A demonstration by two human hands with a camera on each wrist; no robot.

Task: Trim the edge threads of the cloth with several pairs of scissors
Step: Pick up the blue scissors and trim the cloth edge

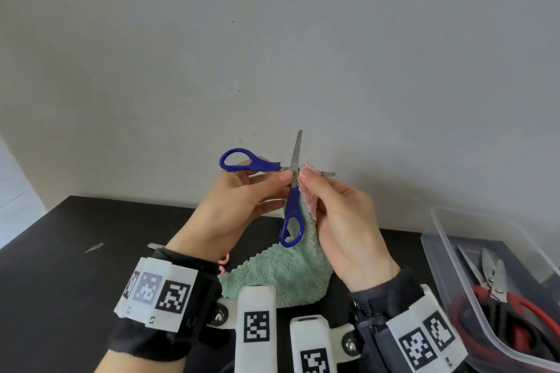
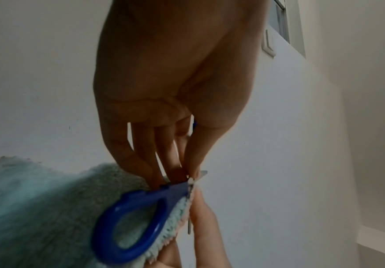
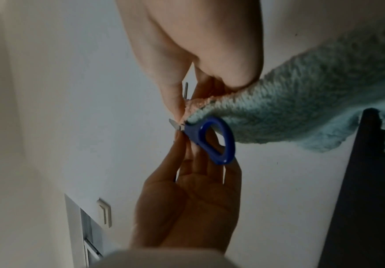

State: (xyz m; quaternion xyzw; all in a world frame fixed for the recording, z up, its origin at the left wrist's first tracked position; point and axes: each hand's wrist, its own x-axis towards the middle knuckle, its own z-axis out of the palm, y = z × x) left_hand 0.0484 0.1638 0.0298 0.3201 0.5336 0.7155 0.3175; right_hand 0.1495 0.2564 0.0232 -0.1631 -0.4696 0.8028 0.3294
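Head view: the left hand (image 1: 233,206) and the right hand (image 1: 345,221) are raised together above the far edge of a black table (image 1: 60,281), in front of a pale wall (image 1: 272,39). The blue-handled scissors (image 1: 291,179) are wide open, the blades crossed. One blade points up, the other points right behind the cloth. One handle loop sits at upper left, the other hangs down in front of the cloth. The left thumb and forefinger pinch the scissors at the pivot; the other left fingers lie extended beneath. The right hand pinches the top of the cloth (image 1: 281,272), green with a pink face, just right of the pivot. The cloth hangs from that grip down to the table. At the right stands a clear plastic box (image 1: 436,251) holding red-handled scissors (image 1: 497,291).

Left wrist view: the left hand (image 2: 163,90) reaches down, its fingertips (image 2: 195,170) closed on the scissors (image 2: 145,208) at the pivot. The green cloth (image 2: 26,208) lies behind the blue loop. Right-hand fingers enter from below, beside the blade.

Right wrist view: the right hand (image 3: 198,45) clamps the cloth (image 3: 301,99) at its pink edge, touching the scissors (image 3: 212,139). The left hand (image 3: 191,199) holds them from below.
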